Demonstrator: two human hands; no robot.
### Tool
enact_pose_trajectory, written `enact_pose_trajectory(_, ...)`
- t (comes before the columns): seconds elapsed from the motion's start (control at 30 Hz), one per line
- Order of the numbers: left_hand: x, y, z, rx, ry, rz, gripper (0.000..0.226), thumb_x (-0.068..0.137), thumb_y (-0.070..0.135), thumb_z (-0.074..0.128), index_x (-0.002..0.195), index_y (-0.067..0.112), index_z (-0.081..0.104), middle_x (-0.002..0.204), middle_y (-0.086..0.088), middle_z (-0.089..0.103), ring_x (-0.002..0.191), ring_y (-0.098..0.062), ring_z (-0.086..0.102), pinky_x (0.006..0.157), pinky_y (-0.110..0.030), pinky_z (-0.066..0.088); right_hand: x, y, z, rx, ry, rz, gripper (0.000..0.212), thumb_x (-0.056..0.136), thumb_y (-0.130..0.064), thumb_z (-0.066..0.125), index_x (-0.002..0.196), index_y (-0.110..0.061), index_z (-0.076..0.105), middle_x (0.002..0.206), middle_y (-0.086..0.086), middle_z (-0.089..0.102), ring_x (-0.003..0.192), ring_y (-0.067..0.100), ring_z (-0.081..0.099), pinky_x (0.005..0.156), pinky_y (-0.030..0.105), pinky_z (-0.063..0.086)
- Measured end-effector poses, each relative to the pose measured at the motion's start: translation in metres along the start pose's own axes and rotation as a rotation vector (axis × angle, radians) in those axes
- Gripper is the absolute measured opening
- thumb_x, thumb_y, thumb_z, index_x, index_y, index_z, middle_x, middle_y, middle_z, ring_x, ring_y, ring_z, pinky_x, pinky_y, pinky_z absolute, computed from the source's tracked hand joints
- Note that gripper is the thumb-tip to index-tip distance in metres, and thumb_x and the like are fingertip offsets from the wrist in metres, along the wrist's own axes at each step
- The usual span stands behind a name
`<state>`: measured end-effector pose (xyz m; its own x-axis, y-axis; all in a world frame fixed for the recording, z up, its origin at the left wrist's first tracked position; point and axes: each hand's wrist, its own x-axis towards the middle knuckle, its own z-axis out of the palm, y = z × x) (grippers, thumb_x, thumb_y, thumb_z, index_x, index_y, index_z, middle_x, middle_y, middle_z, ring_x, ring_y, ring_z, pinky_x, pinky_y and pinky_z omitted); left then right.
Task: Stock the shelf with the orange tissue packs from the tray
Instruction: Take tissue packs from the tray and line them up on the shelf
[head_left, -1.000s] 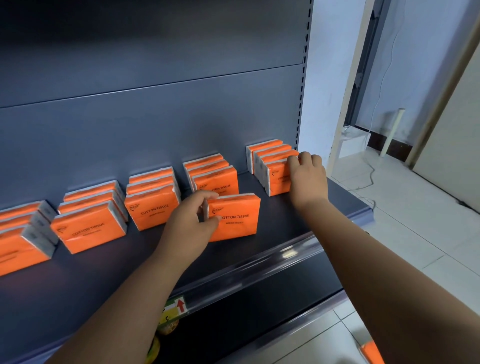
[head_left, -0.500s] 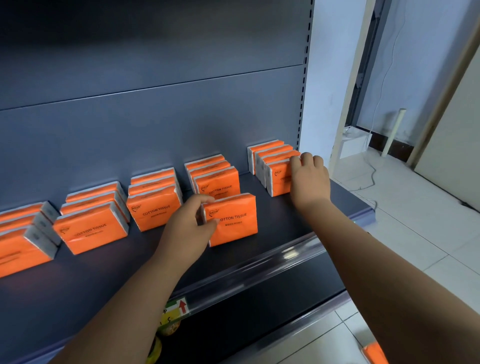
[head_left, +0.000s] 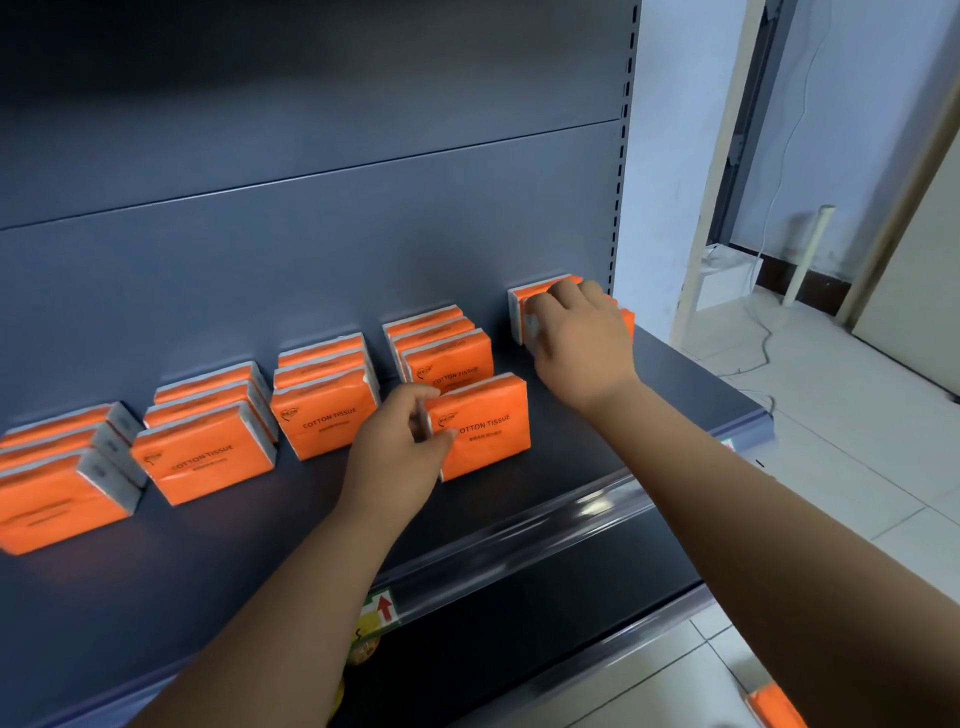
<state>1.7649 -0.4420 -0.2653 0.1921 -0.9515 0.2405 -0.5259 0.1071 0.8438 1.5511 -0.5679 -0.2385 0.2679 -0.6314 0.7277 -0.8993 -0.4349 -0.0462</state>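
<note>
Orange tissue packs stand on edge in rows running front to back on a dark grey shelf (head_left: 597, 447). The far-left row (head_left: 52, 493) is blurred and cut by the frame edge. Next come the second row (head_left: 208, 457) and the third row (head_left: 327, 415), each three packs deep, printed "COTTON TISSUE" on the front.

Just right of the third row, the left hand (head_left: 395, 452) pinches the left end of a single pack (head_left: 488, 426) between thumb and curled fingers. This pack stands upright on the shelf, just in front of the fourth row (head_left: 447, 353).

Further right and back, the right hand (head_left: 582, 338) grips the last row (head_left: 540, 291) against the back panel, fingers bent over the tops and thumb at the white end.

Below the shelf lip hangs a price label (head_left: 383, 605) with a red arrow. Pale tiled floor (head_left: 857, 467) lies to the right, with a white pipe (head_left: 810, 249) leaning at the wall.
</note>
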Motion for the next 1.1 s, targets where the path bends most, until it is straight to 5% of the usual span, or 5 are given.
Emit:
enact_pose_trajectory(0.17,0.0,-0.003,0.007,0.052,0.075,0.061,0.034,0.09,0.012,0.077,0.116,0.029,0.062,0.105,0.01,0.067,0.099,-0.008,0.066,0.084,-0.032,0.056,0.006,-0.036,0.0,0.43,-0.42,0.335,0.018,0.091,-0.015,0.054,0.092,-0.015,0.072,0.1,0.01,0.073,0.098,0.033,0.067,0.081,0.041,0.056)
enact_pose_trajectory(0.27,0.001,0.0,0.011,-0.036,0.176,0.008,0.041,0.09,0.004,0.074,0.106,0.037,0.055,0.102,0.009,0.063,0.094,-0.005,0.063,0.081,-0.028,0.052,0.01,-0.046,-0.004,0.501,-0.594,0.433,0.025,0.093,-0.018,0.049,0.091,-0.009,0.071,0.075,0.013,0.075,0.07,0.027,0.074,0.065,0.036,0.06)
enact_pose_trajectory(0.7,0.007,0.01,0.01,-0.193,0.034,-0.305,0.034,0.096,0.006,0.061,0.122,0.027,0.053,0.096,-0.005,0.065,0.083,-0.017,0.063,0.07,-0.03,0.048,0.015,-0.045,-0.002,0.56,-0.497,0.615,0.029,0.087,-0.017,0.054,0.09,0.006,0.072,0.078,0.021,0.074,0.081,0.036,0.071,0.08,0.049,0.061)
enact_pose_trajectory(0.87,0.006,0.012,0.007,-0.178,0.016,-0.284,0.033,0.098,0.007,0.058,0.111,0.037,0.052,0.104,-0.005,0.066,0.088,-0.014,0.062,0.071,-0.025,0.047,0.016,-0.049,-0.001,0.563,-0.446,0.636,0.027,0.09,-0.012,0.052,0.094,0.008,0.07,0.091,0.023,0.074,0.092,0.036,0.068,0.082,0.044,0.056)
enact_pose_trajectory(1.1,0.005,0.002,0.004,-0.068,-0.007,-0.177,0.057,0.096,0.008,0.06,0.145,0.035,0.052,0.114,0.008,0.066,0.096,-0.013,0.066,0.078,-0.033,0.056,0.015,-0.055,0.004,0.561,-0.409,0.621,0.025,0.093,-0.009,0.05,0.092,0.003,0.071,0.091,0.011,0.067,0.094,0.032,0.064,0.08,0.036,0.052)
